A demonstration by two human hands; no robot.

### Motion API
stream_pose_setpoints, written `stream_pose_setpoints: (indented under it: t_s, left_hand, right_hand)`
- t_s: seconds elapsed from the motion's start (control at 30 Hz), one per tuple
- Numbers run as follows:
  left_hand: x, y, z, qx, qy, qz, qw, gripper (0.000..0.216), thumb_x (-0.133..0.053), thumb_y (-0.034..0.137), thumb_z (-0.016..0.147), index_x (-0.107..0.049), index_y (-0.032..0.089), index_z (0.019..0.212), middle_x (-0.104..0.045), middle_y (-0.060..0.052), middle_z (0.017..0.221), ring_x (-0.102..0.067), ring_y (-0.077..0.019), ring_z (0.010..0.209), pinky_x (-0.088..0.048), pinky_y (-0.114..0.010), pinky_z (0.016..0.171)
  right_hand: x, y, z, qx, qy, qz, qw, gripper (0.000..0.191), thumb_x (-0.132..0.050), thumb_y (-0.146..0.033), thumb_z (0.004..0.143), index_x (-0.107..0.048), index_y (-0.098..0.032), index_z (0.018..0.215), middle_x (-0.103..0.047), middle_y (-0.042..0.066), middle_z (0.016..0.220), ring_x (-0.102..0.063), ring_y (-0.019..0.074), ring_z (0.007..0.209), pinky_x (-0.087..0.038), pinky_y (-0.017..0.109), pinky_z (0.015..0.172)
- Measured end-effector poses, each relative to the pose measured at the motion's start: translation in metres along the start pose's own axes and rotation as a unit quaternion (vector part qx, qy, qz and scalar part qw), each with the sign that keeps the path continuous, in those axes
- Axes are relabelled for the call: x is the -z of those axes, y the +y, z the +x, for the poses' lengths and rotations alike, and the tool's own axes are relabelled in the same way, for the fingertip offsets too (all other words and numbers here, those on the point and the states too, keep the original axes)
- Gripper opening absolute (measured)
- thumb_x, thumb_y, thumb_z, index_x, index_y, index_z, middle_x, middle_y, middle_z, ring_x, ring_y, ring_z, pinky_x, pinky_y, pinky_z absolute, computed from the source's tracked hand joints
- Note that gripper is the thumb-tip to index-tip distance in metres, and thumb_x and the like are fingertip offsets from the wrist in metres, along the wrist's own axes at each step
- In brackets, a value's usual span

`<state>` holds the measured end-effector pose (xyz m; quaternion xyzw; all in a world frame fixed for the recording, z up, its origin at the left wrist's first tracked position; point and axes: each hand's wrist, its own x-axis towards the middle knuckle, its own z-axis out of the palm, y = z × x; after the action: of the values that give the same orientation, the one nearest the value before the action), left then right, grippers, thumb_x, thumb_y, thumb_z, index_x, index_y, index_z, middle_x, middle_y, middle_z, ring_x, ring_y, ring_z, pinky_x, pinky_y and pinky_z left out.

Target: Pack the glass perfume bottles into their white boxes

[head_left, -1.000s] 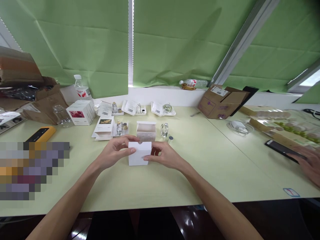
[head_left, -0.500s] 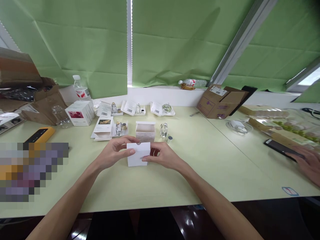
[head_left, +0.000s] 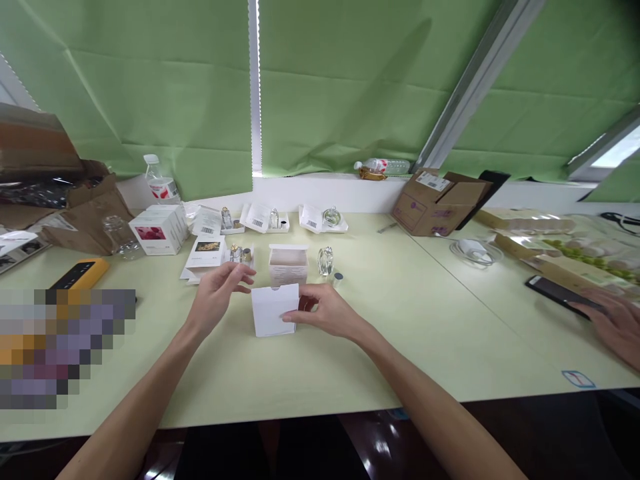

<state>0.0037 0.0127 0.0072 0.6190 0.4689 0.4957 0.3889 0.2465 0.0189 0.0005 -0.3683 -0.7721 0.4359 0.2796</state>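
A small white cardboard box (head_left: 270,312) stands upright near the middle of the table, a notch in its top edge. My right hand (head_left: 323,310) grips its right side, thumb on the near face and fingers behind. My left hand (head_left: 217,290) is off the box, just to its left, with fingers apart and holding nothing. Behind the white box stands an open printed box (head_left: 289,265). To the right of that are a glass perfume bottle (head_left: 325,261) and a silver cap (head_left: 338,279). Another perfume bottle (head_left: 236,253) shows partly behind my left hand.
Opened boxes with small bottles line the back, including a round bottle (head_left: 331,216). White cartons (head_left: 160,230) and a yellow device (head_left: 80,277) are at left. A cardboard box (head_left: 430,203) stands back right. Another person's hand (head_left: 613,327) touches a phone (head_left: 560,293) at right.
My left hand has let go of the white box and moved left, its fingers opening. The right hand keeps its grip on the box, which stays in about the same place.
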Motion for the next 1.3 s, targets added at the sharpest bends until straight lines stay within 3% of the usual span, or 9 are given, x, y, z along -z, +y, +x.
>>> stream_pose_setpoints:
  t_s: [0.1, 0.3, 0.47, 0.6, 0.87, 0.93, 1.1, 1.3]
  left_hand:
    - [-0.005, -0.004, 0.0, -0.067, 0.036, 0.117, 0.99, 0.028, -0.058, 0.044, 0.088, -0.064, 0.021, 0.103, -0.063, -0.008, 0.113, -0.061, -0.0218, 0.096, -0.053, -0.033, 0.082]
    - [-0.01, -0.006, 0.011, -0.185, 0.013, 0.161, 0.969, 0.03, -0.055, 0.037, 0.091, -0.057, 0.026, 0.118, -0.047, -0.007, 0.139, -0.051, -0.0243, 0.123, -0.051, -0.04, 0.096]
    - [-0.011, 0.008, 0.03, -0.233, -0.046, 0.237, 0.942, 0.025, -0.052, 0.035, 0.094, -0.061, 0.027, 0.116, -0.04, -0.005, 0.147, -0.047, -0.0245, 0.128, -0.045, -0.042, 0.103]
    - [-0.015, 0.01, 0.042, -0.229, -0.051, 0.218, 0.947, 0.023, -0.051, 0.035, 0.094, -0.065, 0.027, 0.11, -0.049, -0.005, 0.14, -0.047, -0.0244, 0.128, -0.043, -0.043, 0.105]
    - [-0.032, -0.017, 0.041, -0.21, -0.039, 0.192, 0.958, 0.032, -0.06, 0.024, 0.087, -0.062, 0.027, 0.119, -0.051, -0.007, 0.137, -0.041, -0.0253, 0.134, -0.043, -0.041, 0.104]
    - [-0.035, -0.019, 0.04, -0.202, -0.043, 0.182, 0.961, 0.037, -0.061, 0.02, 0.084, -0.06, 0.027, 0.12, -0.053, -0.007, 0.134, -0.046, -0.0254, 0.13, -0.047, -0.039, 0.1]
    - [-0.039, -0.015, 0.04, -0.21, -0.047, 0.14, 0.966, 0.037, -0.06, 0.015, 0.083, -0.058, 0.024, 0.118, -0.058, -0.007, 0.125, -0.058, -0.0209, 0.112, -0.052, -0.034, 0.09]
    - [-0.034, -0.003, 0.031, -0.222, -0.093, 0.122, 0.963, 0.045, -0.061, 0.017, 0.082, -0.053, 0.025, 0.125, -0.059, -0.007, 0.128, -0.059, -0.022, 0.112, -0.052, -0.036, 0.092]
  right_hand:
    - [0.001, 0.0, 0.0, 0.002, 0.003, -0.005, 1.0, 0.041, -0.074, -0.049, 0.075, -0.072, -0.018, 0.103, -0.072, 0.005, 0.088, -0.061, 0.0169, 0.072, -0.048, 0.028, 0.064]
    - [0.0, -0.002, -0.001, 0.0, 0.002, 0.008, 1.0, 0.043, -0.074, -0.049, 0.074, -0.072, -0.018, 0.104, -0.072, 0.005, 0.087, -0.061, 0.0159, 0.07, -0.048, 0.027, 0.062]
    - [0.003, -0.005, -0.003, -0.007, 0.007, 0.028, 1.0, 0.038, -0.074, -0.047, 0.074, -0.073, -0.018, 0.099, -0.072, 0.005, 0.087, -0.06, 0.0156, 0.069, -0.048, 0.027, 0.061]
    - [0.009, -0.006, -0.003, -0.021, 0.027, 0.052, 0.998, 0.037, -0.075, -0.046, 0.074, -0.073, -0.018, 0.099, -0.071, 0.005, 0.088, -0.059, 0.0154, 0.069, -0.048, 0.028, 0.059]
    - [0.016, -0.008, -0.006, -0.033, 0.051, 0.08, 0.995, 0.035, -0.074, -0.044, 0.076, -0.072, -0.018, 0.1, -0.069, 0.005, 0.086, -0.057, 0.0136, 0.066, -0.049, 0.026, 0.054]
    - [0.017, -0.008, -0.005, -0.03, 0.054, 0.083, 0.995, 0.033, -0.074, -0.042, 0.077, -0.072, -0.018, 0.1, -0.069, 0.005, 0.086, -0.058, 0.0132, 0.066, -0.049, 0.026, 0.055]
    - [0.017, -0.007, -0.004, -0.013, 0.064, 0.134, 0.989, 0.028, -0.075, -0.036, 0.077, -0.072, -0.018, 0.097, -0.069, 0.005, 0.085, -0.06, 0.0138, 0.065, -0.052, 0.028, 0.057]
    - [0.019, -0.009, -0.004, 0.055, 0.142, 0.202, 0.968, 0.017, -0.076, -0.029, 0.076, -0.071, -0.017, 0.086, -0.069, 0.005, 0.079, -0.062, 0.0151, 0.059, -0.055, 0.032, 0.055]
